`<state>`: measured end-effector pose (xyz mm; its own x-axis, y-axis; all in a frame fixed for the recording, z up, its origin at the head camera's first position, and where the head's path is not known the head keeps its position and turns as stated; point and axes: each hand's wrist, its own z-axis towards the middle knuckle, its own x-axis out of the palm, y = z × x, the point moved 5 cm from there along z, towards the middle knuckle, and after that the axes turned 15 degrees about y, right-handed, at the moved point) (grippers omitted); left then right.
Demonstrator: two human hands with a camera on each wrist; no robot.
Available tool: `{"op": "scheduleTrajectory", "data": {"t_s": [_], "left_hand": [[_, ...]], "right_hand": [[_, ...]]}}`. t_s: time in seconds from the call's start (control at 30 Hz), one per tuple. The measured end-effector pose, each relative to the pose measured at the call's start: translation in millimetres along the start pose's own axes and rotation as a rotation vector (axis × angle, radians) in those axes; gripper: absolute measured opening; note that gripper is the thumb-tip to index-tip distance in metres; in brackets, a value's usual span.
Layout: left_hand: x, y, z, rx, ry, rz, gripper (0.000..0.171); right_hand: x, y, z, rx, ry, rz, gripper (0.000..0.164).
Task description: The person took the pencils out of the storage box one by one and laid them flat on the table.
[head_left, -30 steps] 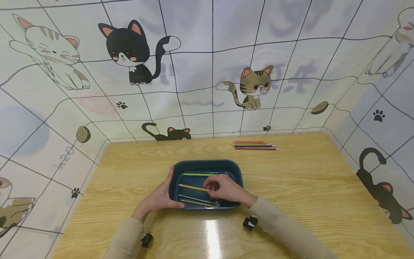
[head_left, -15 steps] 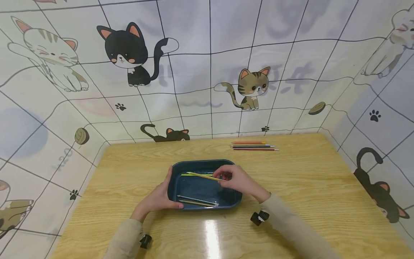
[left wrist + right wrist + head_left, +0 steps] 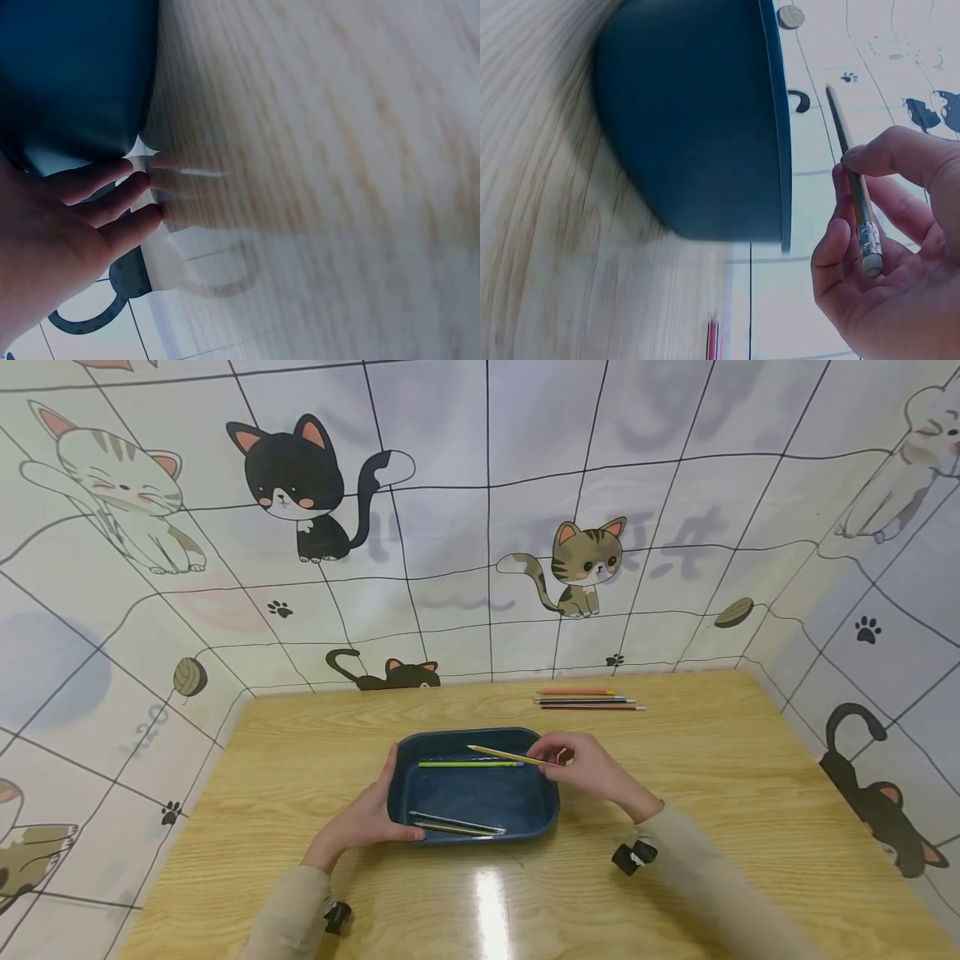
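Observation:
A deep, dark blue rectangular dish (image 3: 465, 797) stands on the wooden table. My left hand (image 3: 367, 814) holds its left end, thumb along the front rim and the index finger at the back left corner. In the left wrist view the other fingers (image 3: 120, 217) extend by its side. My right hand (image 3: 588, 768) pinches a yellow pencil (image 3: 498, 753) near its eraser end, over the dish's right rim. The eraser and metal band show in the right wrist view. Inside the dish lie a lime green pencil (image 3: 465, 765) at the back and two darker pencils (image 3: 453, 827) along the front.
Behind the dish, toward the right, several coloured pencils (image 3: 585, 700) lie side by side near the table's (image 3: 712, 818) back edge. Cat-printed sheeting (image 3: 450, 552) rises at the back and both sides.
My right hand has lifted the yellow pencil from the middle of the dish and carried it up, right and backward. My left hand has stayed on the dish.

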<state>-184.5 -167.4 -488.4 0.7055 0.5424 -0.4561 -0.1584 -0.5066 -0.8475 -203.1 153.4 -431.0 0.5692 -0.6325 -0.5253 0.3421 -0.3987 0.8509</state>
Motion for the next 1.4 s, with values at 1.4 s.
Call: {"op": "scheduleTrajectory", "data": {"t_s": [1.4], "left_hand": [[0.8, -0.2, 0.3, 0.028, -0.004, -0.036, 0.135]], "right_hand": [[-74, -46, -42, 0.130, -0.151, -0.160, 0.017]]}}
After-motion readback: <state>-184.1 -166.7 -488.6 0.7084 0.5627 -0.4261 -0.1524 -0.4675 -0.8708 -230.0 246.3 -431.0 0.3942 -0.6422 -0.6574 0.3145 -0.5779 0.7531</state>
